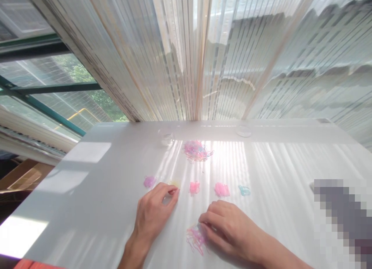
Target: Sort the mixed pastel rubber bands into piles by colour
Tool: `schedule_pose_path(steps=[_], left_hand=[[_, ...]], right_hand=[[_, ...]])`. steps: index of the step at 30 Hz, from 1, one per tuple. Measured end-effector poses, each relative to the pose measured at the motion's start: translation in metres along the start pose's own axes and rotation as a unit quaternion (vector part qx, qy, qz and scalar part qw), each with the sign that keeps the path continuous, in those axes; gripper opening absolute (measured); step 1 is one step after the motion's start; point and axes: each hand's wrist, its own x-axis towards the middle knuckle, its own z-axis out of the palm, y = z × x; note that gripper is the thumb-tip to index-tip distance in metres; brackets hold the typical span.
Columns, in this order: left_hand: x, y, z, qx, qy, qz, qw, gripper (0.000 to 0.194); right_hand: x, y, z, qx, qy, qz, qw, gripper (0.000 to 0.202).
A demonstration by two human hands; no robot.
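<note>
My left hand (157,207) is closed, thumb and fingertips pinched together beside a small yellow pile (174,183); what it holds, if anything, is too small to see. Bent fingers of my right hand (225,228) press together at the right edge of a loose mixed-colour pile of thin bands (195,239); their tips are partly hidden. In a row across the white table (116,207) lie a purple pile (150,181), the yellow one, a pink pile (194,187), a larger pink pile (222,189) and a teal pile (244,190).
A bigger mixed-colour heap (197,150) lies beyond the row. Near the far edge are a small clear container (167,140) and a clear round lid or dish (243,131). Striped curtains (180,60) hang behind the table. A blurred-out object (343,211) is at right.
</note>
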Motion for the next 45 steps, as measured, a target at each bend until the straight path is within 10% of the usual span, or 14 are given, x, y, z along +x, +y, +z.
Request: schedule_pose_path(steps=[30, 37, 45], left_hand=[[-0.008, 0.014, -0.018, 0.060, 0.036, 0.013, 0.997, 0.015], [-0.030, 0.024, -0.022, -0.098, -0.108, 0.148, 0.978, 0.013], [-0.038, 0.015, -0.021, -0.054, -0.111, 0.192, 0.974, 0.017]], right_hand=[[0.001, 0.000, -0.002, -0.034, 0.013, -0.040, 0.999, 0.028], [0.003, 0.003, -0.005, -0.020, 0.023, -0.012, 0.999, 0.021], [0.009, -0.005, 0.000, -0.004, -0.030, 0.024, 0.999, 0.014]])
